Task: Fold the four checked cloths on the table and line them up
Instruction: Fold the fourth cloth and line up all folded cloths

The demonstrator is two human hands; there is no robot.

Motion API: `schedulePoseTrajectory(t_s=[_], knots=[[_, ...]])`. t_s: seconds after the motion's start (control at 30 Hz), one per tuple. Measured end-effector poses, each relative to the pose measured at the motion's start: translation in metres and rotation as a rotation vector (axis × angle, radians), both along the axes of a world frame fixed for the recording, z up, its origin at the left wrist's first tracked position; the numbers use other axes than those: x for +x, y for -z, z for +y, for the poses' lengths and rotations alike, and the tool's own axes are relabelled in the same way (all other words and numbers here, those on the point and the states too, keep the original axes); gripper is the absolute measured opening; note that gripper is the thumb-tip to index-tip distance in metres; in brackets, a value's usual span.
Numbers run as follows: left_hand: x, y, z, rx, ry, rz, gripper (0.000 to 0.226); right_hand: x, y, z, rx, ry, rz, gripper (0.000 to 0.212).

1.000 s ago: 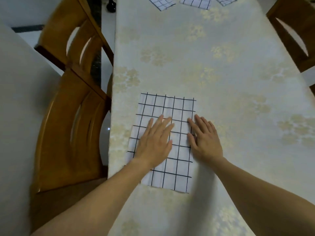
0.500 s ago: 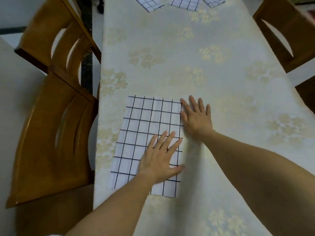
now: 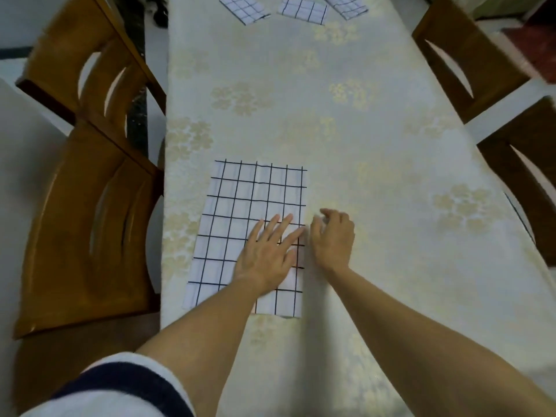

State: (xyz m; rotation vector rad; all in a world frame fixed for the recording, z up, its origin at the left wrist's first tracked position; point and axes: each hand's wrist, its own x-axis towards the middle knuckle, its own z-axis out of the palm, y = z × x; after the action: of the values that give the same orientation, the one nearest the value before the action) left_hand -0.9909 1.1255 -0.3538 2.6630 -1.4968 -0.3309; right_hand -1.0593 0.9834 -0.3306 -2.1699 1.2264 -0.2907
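Pale fabric with faint gold flower prints covers the long table (image 3: 376, 139) in my head camera. The checked cloth (image 3: 240, 200), white with a black grid, lies flat as a tall rectangle under my left hand (image 3: 267, 254). That hand is spread on the cloth's lower right part with its fingers straight and pressed down, the fingertips reaching the cloth's right edge.

My right hand (image 3: 332, 239) sits just right of the left one, at that same edge. Its fingers are curled, but the blur keeps me from telling whether they have hold of the fabric.

Away from my left hand, the cloth's left side runs close along the table's left edge. Right of my right hand and beyond both hands the tabletop lies open.

At the far end, well apart from my hands, lie the left far cloth (image 3: 243, 9), the middle far cloth (image 3: 302, 10) and the right far cloth (image 3: 346, 6), all cut by the top of the view.

Two wooden chairs (image 3: 84, 230) crowd the table's left edge, and two darker chairs (image 3: 460, 55) stand along the right. A white and navy sleeve (image 3: 120, 386) shows low on my left.
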Motion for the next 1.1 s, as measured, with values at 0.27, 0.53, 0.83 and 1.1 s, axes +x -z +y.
schedulePoseTrajectory(t_s=[0.27,0.53,0.83,1.1], knots=[[-0.003,-0.031,-0.019,-0.082,-0.151,0.189,0.074,-0.048,0.000,0.059,0.315,-0.080,0.284,0.044],[0.009,-0.050,-0.046,0.176,0.508,-0.179,0.037,-0.057,-0.023,0.041,0.504,-0.234,0.271,0.031],[0.044,-0.073,-0.061,0.272,0.500,-0.195,0.023,-0.086,-0.038,-0.040,0.380,-0.507,0.454,0.013],[0.079,-0.068,-0.039,0.222,0.025,0.275,0.024,-0.059,-0.044,-0.131,0.166,-0.357,0.458,0.024]])
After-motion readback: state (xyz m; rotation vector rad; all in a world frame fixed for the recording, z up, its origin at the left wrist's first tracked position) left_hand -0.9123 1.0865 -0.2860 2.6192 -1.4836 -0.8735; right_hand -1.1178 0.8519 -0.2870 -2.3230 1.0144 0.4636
